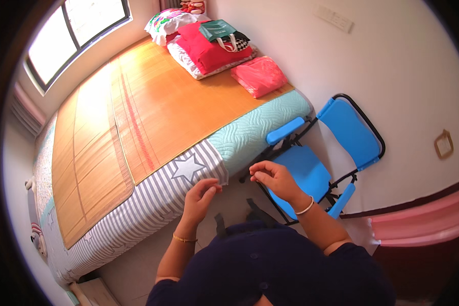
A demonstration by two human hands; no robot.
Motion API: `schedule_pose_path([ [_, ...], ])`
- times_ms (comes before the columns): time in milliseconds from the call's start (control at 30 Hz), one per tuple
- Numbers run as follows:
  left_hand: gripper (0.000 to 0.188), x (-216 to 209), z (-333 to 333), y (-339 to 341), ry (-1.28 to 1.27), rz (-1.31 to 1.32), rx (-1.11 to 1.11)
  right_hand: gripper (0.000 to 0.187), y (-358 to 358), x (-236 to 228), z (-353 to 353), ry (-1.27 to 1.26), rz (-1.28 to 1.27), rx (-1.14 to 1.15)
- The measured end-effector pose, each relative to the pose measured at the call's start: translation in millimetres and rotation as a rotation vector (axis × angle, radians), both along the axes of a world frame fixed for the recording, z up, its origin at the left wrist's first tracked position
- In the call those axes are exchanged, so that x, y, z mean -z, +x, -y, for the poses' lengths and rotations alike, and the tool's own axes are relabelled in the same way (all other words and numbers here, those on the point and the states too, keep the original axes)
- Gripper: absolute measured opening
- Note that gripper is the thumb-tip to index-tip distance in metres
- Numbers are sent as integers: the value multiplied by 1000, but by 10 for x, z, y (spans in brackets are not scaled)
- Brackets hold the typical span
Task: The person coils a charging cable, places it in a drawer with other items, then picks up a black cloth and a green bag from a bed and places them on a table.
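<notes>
Both hands are raised in front of my dark blue top, above the floor beside a bed. My left hand (201,198) is near the hanging edge of a striped sheet (163,196) with a star on it. Its fingers are loosely bent, and I see nothing in them. Over the seat of a blue folding chair (307,171) is my right hand (276,179), its fingers half curled and slightly apart, with no object visible between them. The two hands do not touch each other.
An orange-brown sleeping mat (163,107) covers most of the bed. Toward its far end are a red pillow (201,51), a green bag (218,30) and a pink-red plastic bundle (260,76). A quilted turquoise cover (255,122) shows beside the chair. Pink fabric (423,219) hangs at right.
</notes>
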State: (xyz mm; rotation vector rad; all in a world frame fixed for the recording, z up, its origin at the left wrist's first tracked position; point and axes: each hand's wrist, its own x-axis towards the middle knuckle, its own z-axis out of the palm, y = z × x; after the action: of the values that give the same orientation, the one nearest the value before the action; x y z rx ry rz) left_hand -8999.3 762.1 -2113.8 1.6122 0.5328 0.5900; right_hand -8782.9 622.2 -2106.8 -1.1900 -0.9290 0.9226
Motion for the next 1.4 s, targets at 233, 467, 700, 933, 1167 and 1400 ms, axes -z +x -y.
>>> schedule_pose_path([
  [233,21,180,-692,-188,-142,12,-243,20,621,-121,-1386,59,63,-20],
  [467,19,134,-1829,470,-222,13,-392,21,1554,-198,-2913,77,-47,63],
  [700,30,-381,-3723,2425,340,-270,-223,24,2587,-274,-4358,87,-147,72],
  [933,53,-584,-5556,4619,1027,-315,-228,38,3737,-46,-5894,196,79,455],
  [1167,52,-373,-6231,5448,1046,-514,-270,44,4305,276,-6621,97,925,853],
  [1400,43,-312,-5675,4465,694,-98,-318,9,3572,353,-5958,79,956,278],
])
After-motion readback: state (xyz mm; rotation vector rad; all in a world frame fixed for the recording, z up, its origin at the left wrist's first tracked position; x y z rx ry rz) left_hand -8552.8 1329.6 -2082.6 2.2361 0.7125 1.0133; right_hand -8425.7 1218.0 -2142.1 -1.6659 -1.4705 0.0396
